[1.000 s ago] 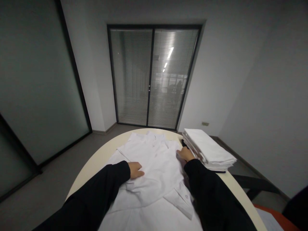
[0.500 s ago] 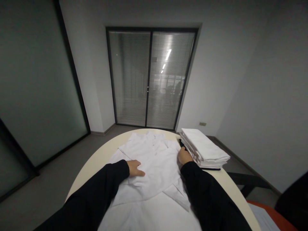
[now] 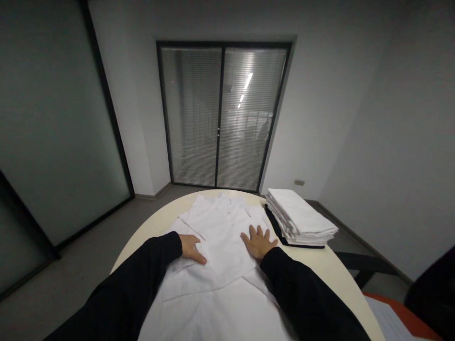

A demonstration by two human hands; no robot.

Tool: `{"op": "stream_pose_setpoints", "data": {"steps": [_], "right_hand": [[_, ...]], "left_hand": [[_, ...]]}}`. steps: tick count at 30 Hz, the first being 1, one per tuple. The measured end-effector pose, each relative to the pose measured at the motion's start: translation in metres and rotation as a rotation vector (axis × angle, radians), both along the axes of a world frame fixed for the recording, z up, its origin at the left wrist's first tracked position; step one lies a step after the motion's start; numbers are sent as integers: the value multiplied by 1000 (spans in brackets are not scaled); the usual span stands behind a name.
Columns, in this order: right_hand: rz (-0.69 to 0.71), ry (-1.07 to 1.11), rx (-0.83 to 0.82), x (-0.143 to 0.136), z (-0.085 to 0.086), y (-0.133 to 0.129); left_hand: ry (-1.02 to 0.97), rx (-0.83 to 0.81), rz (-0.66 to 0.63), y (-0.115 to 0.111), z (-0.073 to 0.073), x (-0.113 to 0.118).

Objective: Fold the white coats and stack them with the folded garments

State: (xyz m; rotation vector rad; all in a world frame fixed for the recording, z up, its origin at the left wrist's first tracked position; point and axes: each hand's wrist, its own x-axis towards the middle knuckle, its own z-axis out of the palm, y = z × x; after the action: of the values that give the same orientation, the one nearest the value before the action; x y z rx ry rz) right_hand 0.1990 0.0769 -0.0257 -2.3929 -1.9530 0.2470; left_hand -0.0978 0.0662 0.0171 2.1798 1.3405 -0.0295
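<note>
The table [image 3: 149, 228] curved out at the left, and on it the left hand [image 3: 192, 248] lay on the left part of the white shirt [image 3: 220, 237], thumb apart from the fingers; whether it gripped any cloth could not be told. The shirt was spread between and beneath both hands, its collar towards the far edge, a layer's edge slanting across more white cloth nearer the person. The right hand [image 3: 259, 242] rested on the shirt's right side, palm down, fingers spread wide, grasping nothing. Just beyond it, a black flat thing [image 3: 273, 223] bore a stack [image 3: 302, 215] of folded white cloth. Farther right, paper [image 3: 387, 317] lay on an orange surface [image 3: 414, 315]. Since half a second earlier, the left hand had shifted slightly left; the right had left the shirt's edge and opened out, uncovering more of the black flat thing.
</note>
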Motion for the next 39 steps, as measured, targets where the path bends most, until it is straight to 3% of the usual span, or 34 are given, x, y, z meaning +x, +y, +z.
{"op": "stream_pose_setpoints", "data": {"steps": [3,6,13,19,24,28,31,39], "right_hand": [[6,-26,14,2,-10,-1],[70,-6,53,12,-10,6],[190,-31,70,22,-3,13],[227,-26,142,-9,6,-30],[328,44,61,-21,5,-71],[507,111,21,-5,3,-86],[601,133,25,11,5,-87],[759,258,128,50,7,-56]], "left_hand": [[-20,-159,-103,0,3,-13],[-68,-219,-124,-2,1,-22],[-16,-382,18,-13,-4,-28],[-106,-339,-61,-13,-3,-30],[-96,-403,21,-11,-10,-34],[-80,-376,111,-8,-15,-34],[-70,-323,107,-7,-16,-31],[-91,-293,64,-14,-12,-11]]}}
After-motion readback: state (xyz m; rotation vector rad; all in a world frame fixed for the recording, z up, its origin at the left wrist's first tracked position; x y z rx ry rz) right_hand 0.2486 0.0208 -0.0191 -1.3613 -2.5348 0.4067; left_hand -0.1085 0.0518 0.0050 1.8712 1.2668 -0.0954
